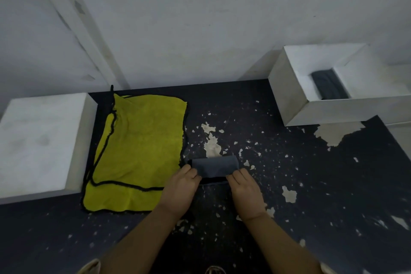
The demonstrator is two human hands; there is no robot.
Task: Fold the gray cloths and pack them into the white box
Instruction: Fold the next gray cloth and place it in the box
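Note:
A small gray cloth point(214, 167), folded into a narrow band with a black edge, lies on the dark table in front of me. My left hand point(181, 187) pinches its left end. My right hand point(244, 189) pinches its right end. The open white box point(295, 104) stands at the back right of the table, and a folded gray cloth point(328, 84) lies inside it.
A yellow cloth point(138, 151) with black trim is spread flat to the left of my hands. A closed white box point(42, 140) sits at the far left edge. The dark table point(311, 184) has worn, flaking patches. A pale wall rises behind.

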